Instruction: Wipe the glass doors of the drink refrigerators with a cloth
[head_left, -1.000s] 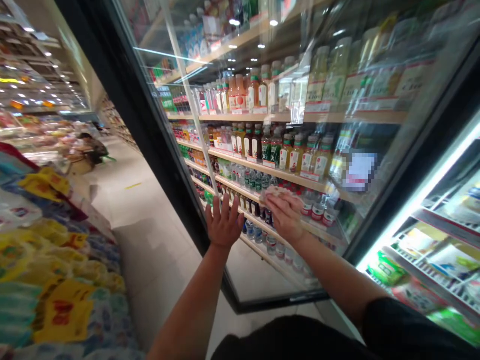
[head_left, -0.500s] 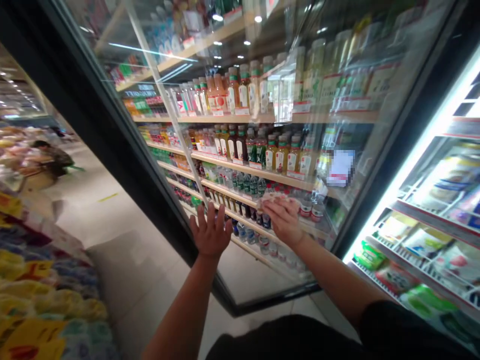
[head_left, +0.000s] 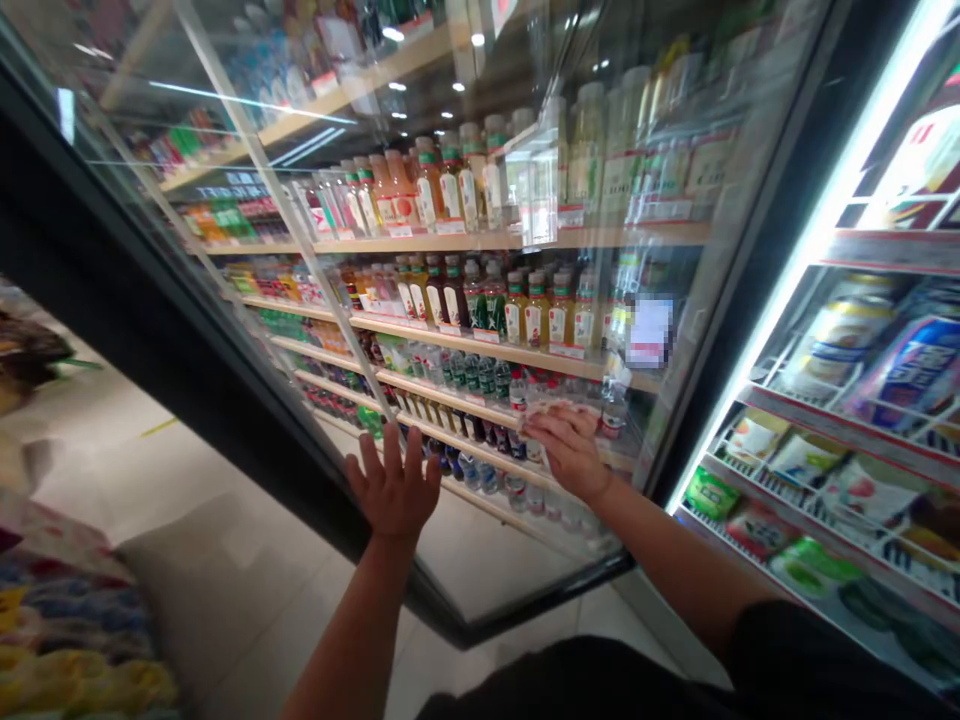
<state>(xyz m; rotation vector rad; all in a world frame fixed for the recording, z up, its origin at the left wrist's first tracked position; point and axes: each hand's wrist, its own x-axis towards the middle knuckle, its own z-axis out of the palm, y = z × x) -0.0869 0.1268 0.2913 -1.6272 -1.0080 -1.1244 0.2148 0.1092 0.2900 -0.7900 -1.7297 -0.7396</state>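
A tall glass door point(head_left: 487, 585) in a black frame point(head_left: 217, 350) stands tilted across the head view. My right hand point(head_left: 574, 455) presses a thin pale cloth point(head_left: 535, 408) against the glass, its fingers bent over it; part of the cloth is hidden under them. Further left, my left hand point(head_left: 396, 490) is spread, palm toward the door, and holds nothing. It is close to the lower left frame; whether it touches the glass I cannot tell. A blurred white label point(head_left: 651, 332) is on the right side of the pane.
Shelves of drink bottles point(head_left: 536, 310) show in the glass. At right, a lit cooler's wire shelves point(head_left: 795, 480) hold packets and a blue pack point(head_left: 915, 370). Yellow-wrapped goods point(head_left: 82, 680) are stacked at lower left beside the pale floor point(head_left: 225, 590).
The view has turned right, so the door, label and bottles sit further left. My right hand and the cloth have moved slightly right across the glass. My left hand stays spread near the frame.
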